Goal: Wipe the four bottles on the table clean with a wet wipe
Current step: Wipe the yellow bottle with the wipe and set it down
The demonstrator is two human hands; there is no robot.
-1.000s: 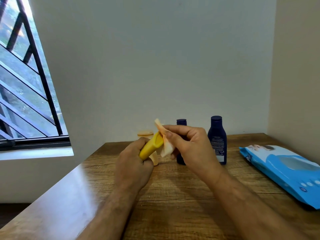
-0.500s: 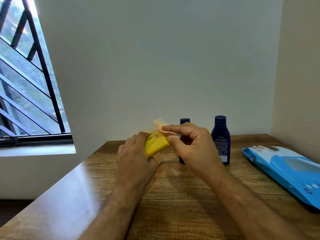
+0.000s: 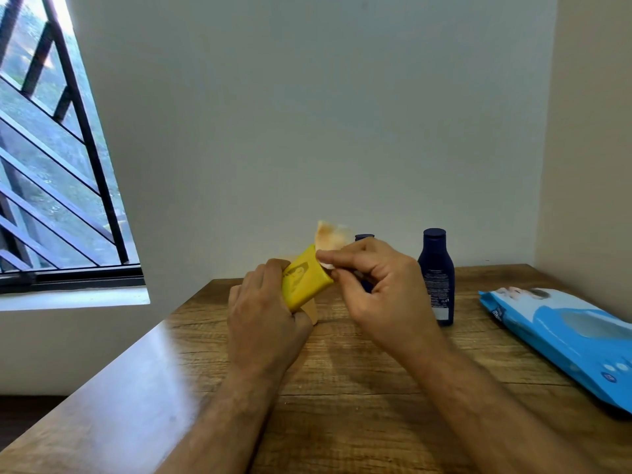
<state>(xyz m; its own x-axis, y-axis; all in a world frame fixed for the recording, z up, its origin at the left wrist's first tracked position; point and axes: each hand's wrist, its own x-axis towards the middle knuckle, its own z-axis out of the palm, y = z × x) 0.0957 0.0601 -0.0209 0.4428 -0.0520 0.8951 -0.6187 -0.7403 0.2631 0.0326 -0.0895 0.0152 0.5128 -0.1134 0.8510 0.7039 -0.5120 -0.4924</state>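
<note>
The left hand (image 3: 266,323) is wrapped round the lower part of the yellow bottle (image 3: 306,280), fingers curled about it and holding it lifted off the wooden table (image 3: 359,388); the right hand (image 3: 374,292) pinches a stained wet wipe (image 3: 330,239) between thumb and fingertips, pressing it against the bottle's upper, far end, with a loose flap of wipe standing up above the knuckles; compared with a second ago the bottle has been turned so that its printed face now looks toward the camera, and the wipe has slid from the side onto the top end, which I take to mean that this bottle is being worked round face by face and is not yet finished; its long axis runs diagonally, low at the left hand and rising up and to the right, away from the person. Behind the left hand part of a pale tan bottle (image 3: 311,311) shows on the table; behind the right hand a dark blue bottle (image 3: 364,238) is mostly hidden; just to the right a taller dark blue bottle (image 3: 436,278) stands upright; well apart at the right edge lies the blue wipes pack (image 3: 561,340); by my judgement three bottles still stand waiting or already done, which I cannot tell.
</note>
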